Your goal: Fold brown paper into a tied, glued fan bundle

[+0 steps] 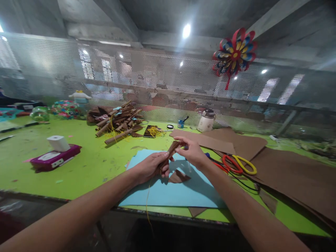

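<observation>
My left hand (151, 166) is closed around a slim brown paper roll (172, 149), held at a slant above a light blue sheet (141, 196). At the roll's upper end, the thumb and fingers of my right hand (193, 152) pinch its edge. A thin yellow string (147, 203) hangs down from beside my left hand past the table's front edge. On the blue sheet, just below the hands, lies a brown paper scrap (179, 176). The lower part of the roll is hidden by my left fingers.
Scissors with red and yellow handles (237, 164) lie right of my hands, near large brown paper sheets (296, 175). Brown paper rolls (120, 122) are heaped behind, beside yellow string (154, 131). A purple box (56, 157) sits left; a white jug (206, 120) stands at the back.
</observation>
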The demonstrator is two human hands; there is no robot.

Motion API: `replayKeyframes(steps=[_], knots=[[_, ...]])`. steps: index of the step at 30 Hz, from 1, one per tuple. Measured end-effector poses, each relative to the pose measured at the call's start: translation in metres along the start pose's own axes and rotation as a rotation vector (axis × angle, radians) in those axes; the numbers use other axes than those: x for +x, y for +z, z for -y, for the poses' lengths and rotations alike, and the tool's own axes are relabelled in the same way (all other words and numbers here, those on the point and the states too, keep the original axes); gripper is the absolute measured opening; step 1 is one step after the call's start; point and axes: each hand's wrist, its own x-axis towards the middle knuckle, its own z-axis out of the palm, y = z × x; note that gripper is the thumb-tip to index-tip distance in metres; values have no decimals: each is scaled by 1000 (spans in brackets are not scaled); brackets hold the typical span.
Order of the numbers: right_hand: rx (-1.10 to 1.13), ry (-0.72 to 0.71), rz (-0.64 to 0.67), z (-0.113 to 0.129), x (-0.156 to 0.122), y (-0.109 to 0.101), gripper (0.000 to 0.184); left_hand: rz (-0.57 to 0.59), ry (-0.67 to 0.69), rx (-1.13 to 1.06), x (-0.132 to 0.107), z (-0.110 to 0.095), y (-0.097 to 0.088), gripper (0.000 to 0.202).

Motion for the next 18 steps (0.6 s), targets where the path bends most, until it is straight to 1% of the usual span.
replayKeyframes(steps=[5,10,14,16,18], knots=[[-60,-19,4,8,-3,1,48,17,21,40,1,0,2,34],[-99,-57,78,11,-4,-2,53,38,11,98,1,-4,3,32],[-242,-179,177,15,-4,-11,45,14,-27,152,0,-7,4,32],[-300,-247,186,17,-4,-15,40,12,-27,153,-1,-8,4,33],[-323,-274,178,20,-4,-16,37,18,-21,141,-1,-8,5,35]])
